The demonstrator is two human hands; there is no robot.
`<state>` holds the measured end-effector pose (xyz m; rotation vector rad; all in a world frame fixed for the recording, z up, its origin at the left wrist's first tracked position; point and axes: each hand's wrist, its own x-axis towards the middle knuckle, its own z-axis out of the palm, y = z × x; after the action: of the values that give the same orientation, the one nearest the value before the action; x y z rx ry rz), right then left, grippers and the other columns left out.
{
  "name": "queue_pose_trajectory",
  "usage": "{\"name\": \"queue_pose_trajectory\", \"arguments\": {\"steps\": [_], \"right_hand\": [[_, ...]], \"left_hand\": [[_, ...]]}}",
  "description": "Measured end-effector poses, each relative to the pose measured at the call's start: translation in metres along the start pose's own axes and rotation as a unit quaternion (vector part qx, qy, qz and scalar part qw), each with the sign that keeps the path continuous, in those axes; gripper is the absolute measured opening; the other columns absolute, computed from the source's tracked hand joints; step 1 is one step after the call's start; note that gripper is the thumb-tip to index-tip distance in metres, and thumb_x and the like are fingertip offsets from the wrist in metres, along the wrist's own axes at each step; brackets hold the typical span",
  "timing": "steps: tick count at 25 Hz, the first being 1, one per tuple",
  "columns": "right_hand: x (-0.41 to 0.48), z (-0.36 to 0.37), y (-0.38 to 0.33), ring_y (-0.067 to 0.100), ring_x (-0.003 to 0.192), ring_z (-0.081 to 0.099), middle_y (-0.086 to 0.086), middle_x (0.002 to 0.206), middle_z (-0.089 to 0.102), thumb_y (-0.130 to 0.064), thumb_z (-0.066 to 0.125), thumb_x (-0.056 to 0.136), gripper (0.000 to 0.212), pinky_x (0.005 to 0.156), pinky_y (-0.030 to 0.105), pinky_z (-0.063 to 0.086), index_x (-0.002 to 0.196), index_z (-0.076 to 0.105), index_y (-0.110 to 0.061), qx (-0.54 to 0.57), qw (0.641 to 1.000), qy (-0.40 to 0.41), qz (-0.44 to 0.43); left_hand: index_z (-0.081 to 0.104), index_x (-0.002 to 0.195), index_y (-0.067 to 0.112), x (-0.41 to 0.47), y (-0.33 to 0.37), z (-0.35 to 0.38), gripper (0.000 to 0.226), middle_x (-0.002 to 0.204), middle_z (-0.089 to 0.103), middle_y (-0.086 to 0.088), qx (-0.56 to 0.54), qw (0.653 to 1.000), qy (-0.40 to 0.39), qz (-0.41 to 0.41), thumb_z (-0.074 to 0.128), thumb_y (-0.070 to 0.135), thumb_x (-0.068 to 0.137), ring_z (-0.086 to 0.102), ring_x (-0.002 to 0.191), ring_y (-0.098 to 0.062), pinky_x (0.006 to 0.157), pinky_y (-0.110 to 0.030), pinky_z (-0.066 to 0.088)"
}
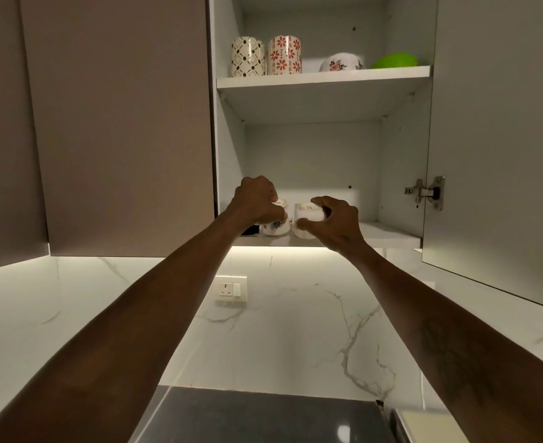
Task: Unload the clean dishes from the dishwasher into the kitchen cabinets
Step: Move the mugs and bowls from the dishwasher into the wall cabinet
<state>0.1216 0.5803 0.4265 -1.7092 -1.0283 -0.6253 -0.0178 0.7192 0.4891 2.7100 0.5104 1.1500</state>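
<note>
we have two small white cups at the front edge of the bottom shelf (388, 233) of the open cabinet (228, 148), side by side and all but touching. the left hand (257, 203) comes over the left cup (275, 229) from above, its fingers curled down round the top and far side, clamped on it. the right hand (337, 219) takes the right cup (308, 213) from the side, thumb in front near the base and fingers hooked over the top, also gripping. both cups look to sit on the shelf or just above it; we cannot tell which, nor whether they are mouth up or mouth down.

we judge these to be glazed ceramic: stiff, light enough for one hand each, smooth and maybe a bit slick if any rinse water is left, and quick to chip if they knock together or strike the shelf edge. a grip round the body, thumb against fingers, is the safe one; a pinch on the rim alone would let a cup swing. with so little gap between them, we would set one down and slide it back before the other.

on the upper shelf (324, 79) stand two patterned cups (265, 55), a flowered bowl (342, 63) and a green bowl (396, 60), well clear of our hands. the door (493, 123) hangs open at the right, and a dark counter (263, 420) lies below, a hard landing for anything dropped.
</note>
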Motion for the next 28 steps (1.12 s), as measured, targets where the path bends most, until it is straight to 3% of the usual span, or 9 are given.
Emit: {"name": "queue_pose_trajectory", "arguments": {"steps": [6, 11, 16, 20, 23, 26, 28], "right_hand": [[0.016, 0.004, 0.013, 0.012, 0.09, 0.066, -0.002, 0.103, 0.07, -0.047, 0.088, 0.068, 0.069, 0.075, 0.012, 0.047, 0.126, 0.065, -0.018, -0.001, 0.999, -0.021, 0.042], [0.024, 0.011, 0.03, 0.02, 0.102, 0.068, 0.001, 0.107, 0.074, -0.054, 0.088, 0.063, 0.073, 0.095, 0.038, 0.053, 0.123, 0.065, -0.019, -0.005, 0.998, -0.008, 0.064], [0.025, 0.016, 0.034, 0.023, 0.108, 0.067, 0.002, 0.105, 0.076, -0.059, 0.088, 0.062, 0.074, 0.099, 0.033, 0.044, 0.12, 0.065, -0.018, -0.02, 0.997, -0.002, 0.071], [0.026, 0.016, 0.034, 0.017, 0.104, 0.069, -0.002, 0.101, 0.076, -0.064, 0.09, 0.053, 0.075, 0.098, 0.038, 0.052, 0.11, 0.069, -0.02, -0.005, 0.996, 0.009, 0.092], [0.028, 0.017, 0.034, 0.015, 0.104, 0.069, -0.003, 0.101, 0.076, -0.065, 0.092, 0.046, 0.074, 0.097, 0.037, 0.052, 0.103, 0.072, -0.022, -0.011, 0.996, 0.001, 0.093], [0.028, 0.015, 0.034, 0.016, 0.112, 0.066, -0.002, 0.11, 0.075, -0.062, 0.093, 0.047, 0.082, 0.095, 0.025, 0.043, 0.112, 0.071, -0.019, -0.034, 0.994, -0.03, 0.097], [0.024, 0.012, 0.031, 0.017, 0.116, 0.063, 0.0, 0.116, 0.072, -0.061, 0.094, 0.048, 0.091, 0.096, 0.025, 0.043, 0.122, 0.067, -0.016, -0.043, 0.993, -0.043, 0.106]], "left_hand": [[0.078, 0.098, 0.006, 0.016, 0.002, 0.017, 0.04, 0.103, 0.074, -0.009, 0.005, 0.999, -0.039, 0.018, 0.089, 0.029, 0.067, 0.067, 0.097, -0.024, 0.086, -0.037, 0.058], [0.08, 0.097, 0.004, 0.028, 0.0, 0.024, 0.038, 0.101, 0.075, -0.014, 0.02, 0.998, -0.063, 0.004, 0.086, 0.03, 0.07, 0.07, 0.096, -0.025, 0.088, -0.038, 0.058], [0.08, 0.1, 0.005, 0.035, -0.01, 0.031, 0.038, 0.102, 0.074, -0.009, 0.01, 0.998, -0.058, 0.001, 0.087, 0.027, 0.07, 0.067, 0.099, -0.022, 0.09, -0.035, 0.056], [0.077, 0.111, 0.005, 0.04, -0.015, 0.038, 0.041, 0.113, 0.07, -0.011, 0.021, 0.998, -0.054, 0.018, 0.083, 0.024, 0.074, 0.057, 0.117, -0.027, 0.094, -0.035, 0.052], [0.074, 0.118, 0.006, 0.042, -0.019, 0.044, 0.045, 0.12, 0.069, -0.013, 0.034, 0.998, -0.052, 0.016, 0.082, 0.022, 0.076, 0.056, 0.12, -0.028, 0.092, -0.032, 0.05], [0.072, 0.121, 0.007, 0.038, -0.019, 0.046, 0.047, 0.12, 0.07, -0.013, 0.04, 0.998, -0.047, 0.017, 0.082, 0.025, 0.078, 0.058, 0.118, -0.027, 0.093, -0.032, 0.05], [0.073, 0.12, 0.007, 0.029, -0.017, 0.045, 0.045, 0.117, 0.069, -0.013, 0.044, 0.998, -0.032, 0.02, 0.081, 0.025, 0.079, 0.058, 0.116, -0.028, 0.092, -0.034, 0.05]]}}
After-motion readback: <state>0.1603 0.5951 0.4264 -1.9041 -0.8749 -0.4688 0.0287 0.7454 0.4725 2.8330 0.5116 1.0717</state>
